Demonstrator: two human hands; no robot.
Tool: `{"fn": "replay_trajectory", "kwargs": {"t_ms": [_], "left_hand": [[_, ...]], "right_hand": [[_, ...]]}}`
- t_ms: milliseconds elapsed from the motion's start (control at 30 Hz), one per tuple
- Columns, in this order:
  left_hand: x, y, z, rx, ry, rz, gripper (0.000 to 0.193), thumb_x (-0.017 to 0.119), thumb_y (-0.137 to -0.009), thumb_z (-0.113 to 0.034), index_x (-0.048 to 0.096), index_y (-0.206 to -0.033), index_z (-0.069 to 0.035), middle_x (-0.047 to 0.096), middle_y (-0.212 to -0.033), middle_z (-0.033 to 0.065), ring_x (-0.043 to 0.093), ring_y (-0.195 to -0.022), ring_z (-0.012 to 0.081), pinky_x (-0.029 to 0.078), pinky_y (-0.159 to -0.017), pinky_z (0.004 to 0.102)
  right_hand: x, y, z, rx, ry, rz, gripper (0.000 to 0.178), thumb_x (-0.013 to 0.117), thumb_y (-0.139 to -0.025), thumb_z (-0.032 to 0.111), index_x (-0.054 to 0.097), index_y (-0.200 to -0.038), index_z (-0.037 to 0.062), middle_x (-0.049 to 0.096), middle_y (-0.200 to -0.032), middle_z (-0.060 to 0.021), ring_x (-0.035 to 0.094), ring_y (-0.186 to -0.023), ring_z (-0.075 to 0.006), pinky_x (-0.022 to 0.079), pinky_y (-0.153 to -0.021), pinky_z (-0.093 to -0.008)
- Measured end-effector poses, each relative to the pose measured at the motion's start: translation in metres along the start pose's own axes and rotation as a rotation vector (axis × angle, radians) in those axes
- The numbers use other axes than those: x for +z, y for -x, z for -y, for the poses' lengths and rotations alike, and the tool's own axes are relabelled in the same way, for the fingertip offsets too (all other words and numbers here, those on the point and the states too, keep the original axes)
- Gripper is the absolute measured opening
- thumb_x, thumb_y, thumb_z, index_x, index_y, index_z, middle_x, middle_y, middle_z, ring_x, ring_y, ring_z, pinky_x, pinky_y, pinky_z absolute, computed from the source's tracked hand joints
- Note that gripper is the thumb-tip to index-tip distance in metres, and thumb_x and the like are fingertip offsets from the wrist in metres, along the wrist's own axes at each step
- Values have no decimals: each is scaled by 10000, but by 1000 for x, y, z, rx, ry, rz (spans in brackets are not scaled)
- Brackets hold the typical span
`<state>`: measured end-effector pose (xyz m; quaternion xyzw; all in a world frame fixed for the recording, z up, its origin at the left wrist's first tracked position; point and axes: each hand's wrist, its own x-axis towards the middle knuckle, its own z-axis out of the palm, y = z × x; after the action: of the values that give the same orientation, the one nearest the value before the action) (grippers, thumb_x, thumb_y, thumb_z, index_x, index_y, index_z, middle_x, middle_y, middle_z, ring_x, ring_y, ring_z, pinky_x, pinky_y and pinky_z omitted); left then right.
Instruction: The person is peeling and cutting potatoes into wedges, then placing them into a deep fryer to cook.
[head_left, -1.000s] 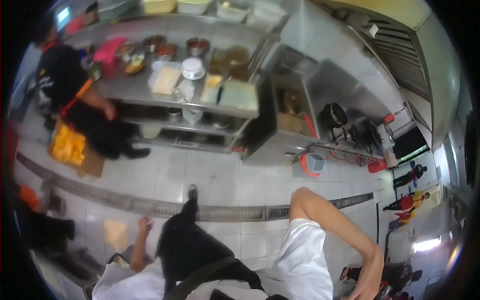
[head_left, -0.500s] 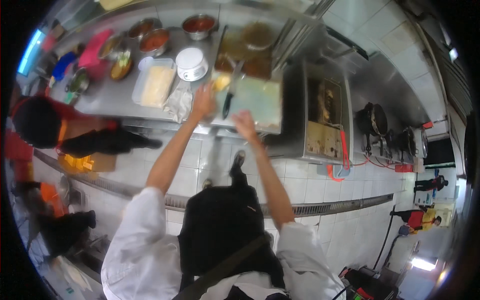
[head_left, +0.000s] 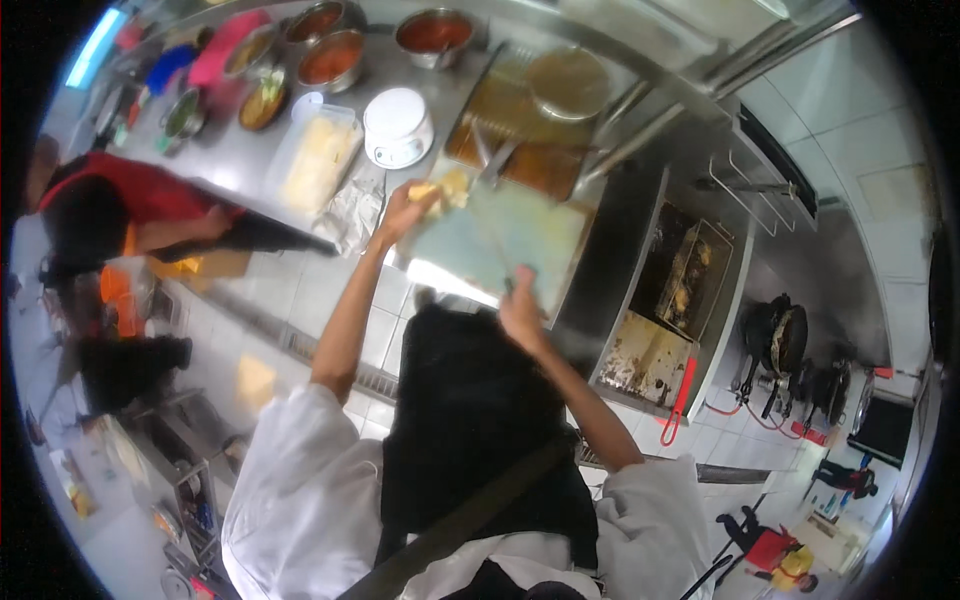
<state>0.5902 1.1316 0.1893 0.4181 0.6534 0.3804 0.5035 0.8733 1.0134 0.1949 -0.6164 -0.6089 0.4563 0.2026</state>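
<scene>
My right hand [head_left: 520, 308] is closed round the dark handle of a knife [head_left: 497, 243], whose blade is blurred and angles over the pale green cutting board [head_left: 545, 235]. At the board's left edge, my left hand [head_left: 402, 210] has its fingers closed on a yellowish piece of food [head_left: 424, 192]. More pale yellow pieces [head_left: 456, 187] lie against it on the board; what food they are cannot be made out. Just beyond sits a white kitchen scale [head_left: 397, 125]. A metal utensil [head_left: 496, 163] rests between the board and a brown tray [head_left: 535, 135].
Left of the scale are a plastic tub [head_left: 318, 165] of pale food and crumpled foil [head_left: 352, 215]. Bowls of red sauce [head_left: 433, 36] line the back. A fryer [head_left: 655, 365] stands at the right, with pans [head_left: 778, 335] beyond. A co-worker in red [head_left: 135, 200] is at the left.
My right hand, empty before, has taken the knife by its handle. My left hand has closed on the yellowish food. I have come closer to the counter.
</scene>
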Motion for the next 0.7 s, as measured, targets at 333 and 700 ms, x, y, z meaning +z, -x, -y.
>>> {"fn": "replay_trajectory", "kwargs": {"t_ms": [333,700], "left_hand": [[3,5,-53,33,109,-11,333,501,-852,-351,618,-975,-64,620,-869,69,577,-740,159,477,-603,297],[32,62,-101,-118,613,399,632,331,-942,-648,612,-1002,-86,575,-689,17,496,-513,89,369,-424,219]], "right_hand": [[-41,9,47,-196,-66,-145,388,414,-1012,340,412,-1222,14,611,-789,-174,625,-744,-302,483,-701,-409],[-26,-31,126,-74,-736,-177,385,637,-923,242,437,-1157,11,579,-720,-30,477,-458,-70,358,-366,-235]]}}
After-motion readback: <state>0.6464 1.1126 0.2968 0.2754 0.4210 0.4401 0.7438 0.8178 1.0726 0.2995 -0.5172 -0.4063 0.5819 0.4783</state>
